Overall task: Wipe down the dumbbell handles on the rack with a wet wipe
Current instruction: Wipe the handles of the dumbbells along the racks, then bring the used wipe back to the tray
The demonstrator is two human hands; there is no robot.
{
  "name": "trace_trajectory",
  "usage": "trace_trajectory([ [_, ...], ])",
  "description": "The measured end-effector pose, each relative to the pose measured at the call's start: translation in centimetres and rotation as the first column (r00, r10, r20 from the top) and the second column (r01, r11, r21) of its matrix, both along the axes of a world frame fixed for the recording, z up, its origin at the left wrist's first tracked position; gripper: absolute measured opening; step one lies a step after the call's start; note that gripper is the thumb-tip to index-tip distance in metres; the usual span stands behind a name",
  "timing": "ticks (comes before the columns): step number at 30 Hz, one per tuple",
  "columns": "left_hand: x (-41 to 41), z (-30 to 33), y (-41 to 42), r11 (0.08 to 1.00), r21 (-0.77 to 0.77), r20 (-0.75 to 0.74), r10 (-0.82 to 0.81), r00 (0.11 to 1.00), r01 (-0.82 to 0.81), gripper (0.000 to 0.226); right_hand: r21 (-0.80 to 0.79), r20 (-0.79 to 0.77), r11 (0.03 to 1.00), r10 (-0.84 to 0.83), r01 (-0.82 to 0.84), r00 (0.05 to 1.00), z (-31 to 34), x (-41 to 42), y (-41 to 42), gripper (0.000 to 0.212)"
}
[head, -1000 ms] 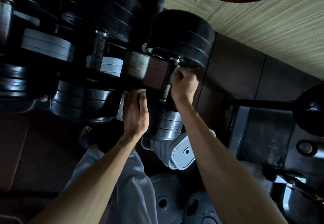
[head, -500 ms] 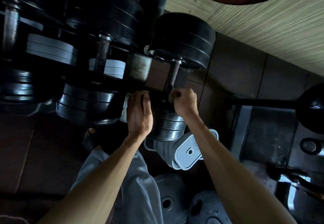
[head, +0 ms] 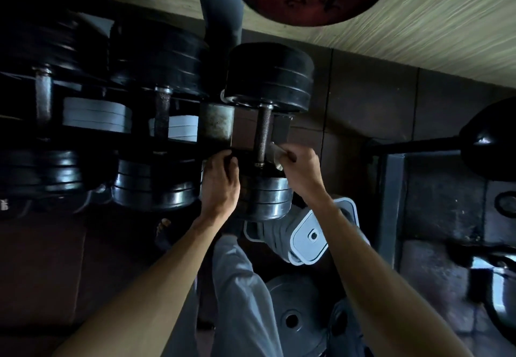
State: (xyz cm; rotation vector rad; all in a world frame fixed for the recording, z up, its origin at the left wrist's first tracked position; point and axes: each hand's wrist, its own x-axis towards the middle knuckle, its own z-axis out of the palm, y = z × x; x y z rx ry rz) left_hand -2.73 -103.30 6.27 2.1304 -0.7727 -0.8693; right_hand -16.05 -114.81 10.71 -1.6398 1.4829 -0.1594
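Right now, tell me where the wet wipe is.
In the head view, right of centre, the wet wipe is gripped in the right hand, against the lower end of the rightmost dumbbell's handle, above its near plates.
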Motion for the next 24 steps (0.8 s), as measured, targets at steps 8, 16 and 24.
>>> trace_trajectory([
  [8,0.4,11.5,-2.7,0.910,-0.051,-0.267,-0.410,0.872,0.412,0.045,0.101,0.155,0.989,-0.123,0.108,0.980,9.0,-1.3,3.9,0.023],
  [16,0.8,19.1,-2.3,0.883,-0.119,-0.470,-0.453,0.758,0.454,0.008,-0.039,0.224,0.856,-0.494,0.515,0.840,16.5,-1.8,9.4,0.006],
  [24,3.7,24.1,4.1,0.595,-0.302,0.045,-0.772,0.634,0.745,0.008,0.009,0.383,0.420,-0.840,0.907,0.385,20.8,5.2,21.4,0.010],
])
